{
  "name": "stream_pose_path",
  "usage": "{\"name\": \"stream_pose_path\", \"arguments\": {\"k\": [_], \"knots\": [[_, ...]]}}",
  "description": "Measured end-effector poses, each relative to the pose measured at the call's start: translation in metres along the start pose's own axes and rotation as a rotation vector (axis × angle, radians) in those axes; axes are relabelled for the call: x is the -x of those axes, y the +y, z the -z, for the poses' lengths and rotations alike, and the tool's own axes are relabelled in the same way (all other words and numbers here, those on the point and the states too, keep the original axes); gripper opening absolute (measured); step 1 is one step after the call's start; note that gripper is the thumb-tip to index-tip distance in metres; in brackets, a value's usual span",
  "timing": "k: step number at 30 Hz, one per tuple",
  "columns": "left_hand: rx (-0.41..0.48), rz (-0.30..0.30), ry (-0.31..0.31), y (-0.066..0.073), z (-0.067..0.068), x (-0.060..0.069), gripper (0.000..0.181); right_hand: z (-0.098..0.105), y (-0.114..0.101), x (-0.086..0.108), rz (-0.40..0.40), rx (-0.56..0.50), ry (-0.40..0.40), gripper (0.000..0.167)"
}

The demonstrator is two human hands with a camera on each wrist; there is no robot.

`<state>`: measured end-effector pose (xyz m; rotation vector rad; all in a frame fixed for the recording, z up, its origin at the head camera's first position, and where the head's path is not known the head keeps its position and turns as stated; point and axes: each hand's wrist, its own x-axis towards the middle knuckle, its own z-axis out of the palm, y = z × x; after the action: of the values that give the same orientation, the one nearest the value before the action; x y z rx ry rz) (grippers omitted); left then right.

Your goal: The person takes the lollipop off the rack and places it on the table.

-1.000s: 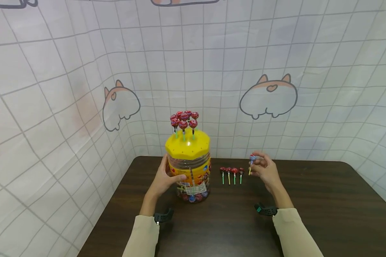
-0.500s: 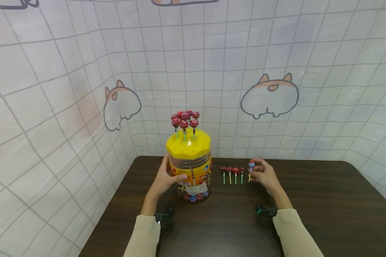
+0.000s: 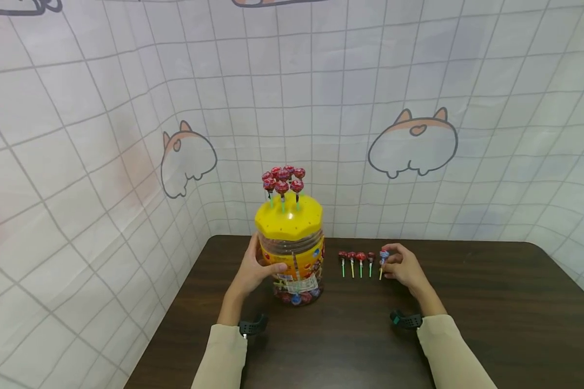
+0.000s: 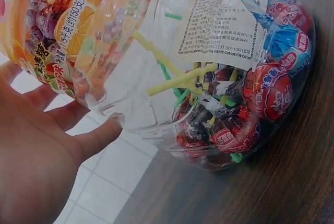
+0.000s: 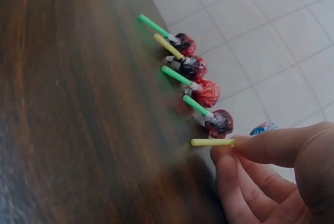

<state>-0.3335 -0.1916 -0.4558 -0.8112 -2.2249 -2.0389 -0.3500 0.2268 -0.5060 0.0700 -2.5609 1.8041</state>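
Four lollipops (image 3: 360, 257) lie aligned; right hand (image 3: 406, 268) pinches blue lollipop (image 3: 384, 255), left hand (image 3: 249, 273) grips jar (image 3: 299, 256); careless release could disturb alignment.

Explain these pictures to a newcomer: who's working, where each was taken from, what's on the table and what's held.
There is no robot here, just a person's two bare hands. The wide picture comes from a camera on the head, looking forward and down; the others come from cameras on the left and right wrists. On the dark table sits a clear candy jar with a yellow lid; red-wrapped lollipops stick up from the lid. Beside the jar lie four more lollipops in a row. The left hand holds the jar's side. The right hand pinches a blue-wrapped lollipop with a yellow stick at the right end of that row; whether it touches the table is unclear.
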Motion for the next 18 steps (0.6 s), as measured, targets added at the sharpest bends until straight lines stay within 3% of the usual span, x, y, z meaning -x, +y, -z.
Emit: {"name": "stream_pose_path", "arguments": {"k": [6,18], "knots": [[0.009,0.000,0.009,0.0036,-0.0012,-0.0007,0.092,0.0014,-0.0008,0.0004,0.027,0.155,0.025,0.044],[0.005,-0.004,0.002,0.0001,-0.0023,-0.0001,0.092,0.0053,0.0025,-0.0068,-0.009,0.195,-0.017,0.045]]}}
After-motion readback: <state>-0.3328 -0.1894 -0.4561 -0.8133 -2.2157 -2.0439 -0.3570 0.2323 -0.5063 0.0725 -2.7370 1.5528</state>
